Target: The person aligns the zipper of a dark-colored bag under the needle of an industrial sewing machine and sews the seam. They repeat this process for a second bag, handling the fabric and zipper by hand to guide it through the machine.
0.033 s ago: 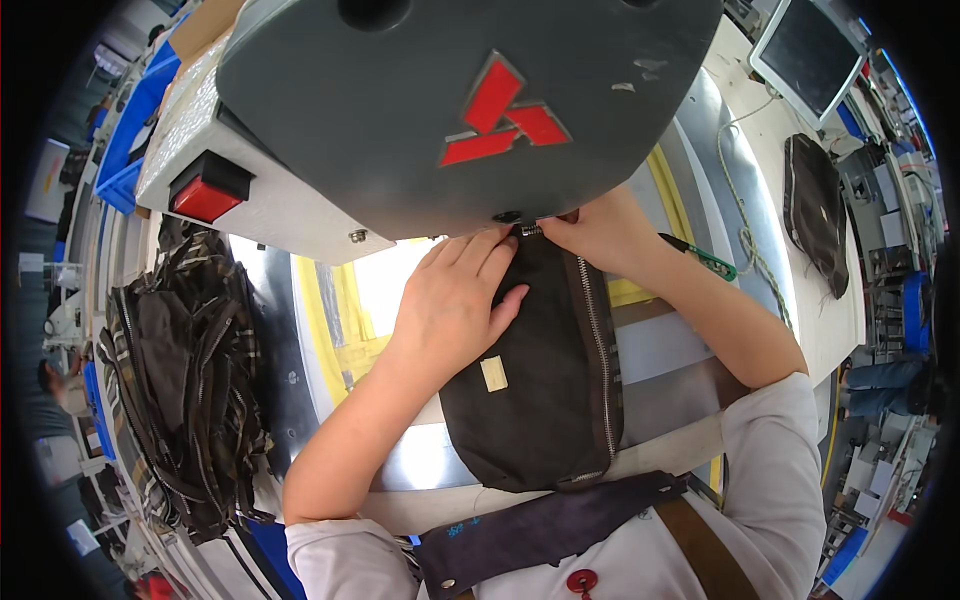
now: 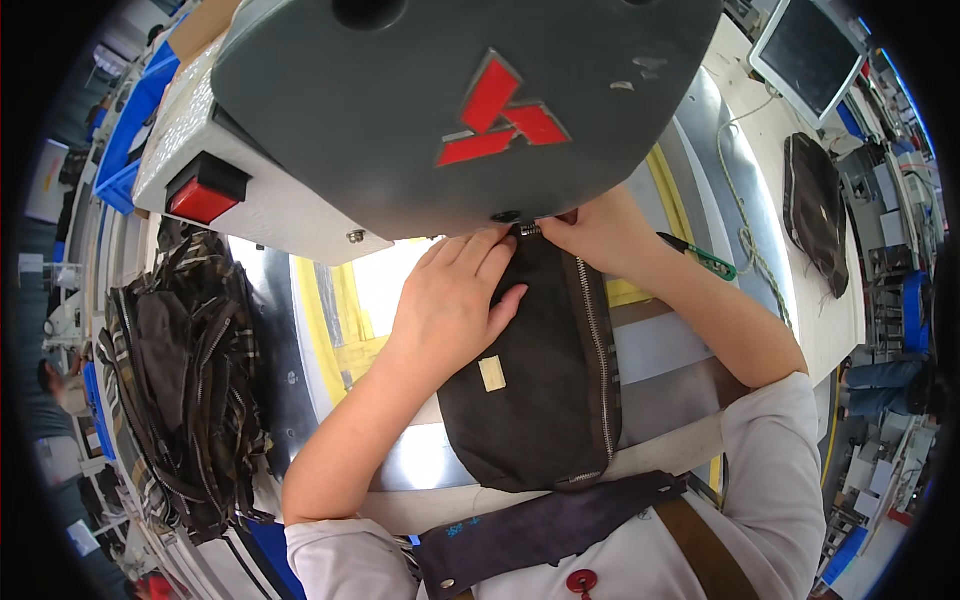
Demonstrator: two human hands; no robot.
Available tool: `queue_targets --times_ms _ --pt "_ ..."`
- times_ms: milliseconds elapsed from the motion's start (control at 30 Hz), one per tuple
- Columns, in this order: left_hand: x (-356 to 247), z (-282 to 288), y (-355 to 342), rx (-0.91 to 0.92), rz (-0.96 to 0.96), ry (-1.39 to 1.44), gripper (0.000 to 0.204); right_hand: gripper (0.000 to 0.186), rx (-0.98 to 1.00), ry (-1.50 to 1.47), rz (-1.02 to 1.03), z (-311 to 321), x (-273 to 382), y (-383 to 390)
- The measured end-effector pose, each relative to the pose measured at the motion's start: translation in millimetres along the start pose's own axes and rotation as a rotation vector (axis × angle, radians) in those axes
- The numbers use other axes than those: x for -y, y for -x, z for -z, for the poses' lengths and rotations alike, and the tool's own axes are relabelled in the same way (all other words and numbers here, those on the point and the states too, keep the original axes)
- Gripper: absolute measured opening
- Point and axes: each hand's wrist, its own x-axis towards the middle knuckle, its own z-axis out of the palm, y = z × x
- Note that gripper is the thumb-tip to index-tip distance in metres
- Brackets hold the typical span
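Observation:
A dark zippered fabric pouch (image 2: 525,400) lies lengthwise in front of me, a small pale tag on its left half and a metal zip along its right side. Its far end reaches under the grey head of a machine (image 2: 400,120). My left hand (image 2: 450,300) rests flat on the pouch's far left edge, thumb apart and fingertips close to the machine. At the far right corner, beside a short stretch of zip teeth, my right hand (image 2: 595,232) pinches the pouch's edge. Some of its fingers are hidden beneath the machine head.
To the left is a heap of dark and plaid zippered pieces (image 2: 190,380). A white box with a red switch (image 2: 205,200) adjoins the machine. Green-handled snips (image 2: 712,262) lie beyond my right forearm. At the right are another dark pouch (image 2: 815,215), a cord (image 2: 750,240) and a screen (image 2: 808,55).

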Motion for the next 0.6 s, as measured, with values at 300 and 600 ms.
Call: queue_targets --times_ms 300,600 --pt "0 0 0 0.005 0.011 0.024 0.041 0.010 -0.119 0.487 0.627 -2 -9 10" --pt "5 1 -2 0.010 -0.032 0.043 0.042 0.017 -0.148 0.594 0.760 2 2 7"
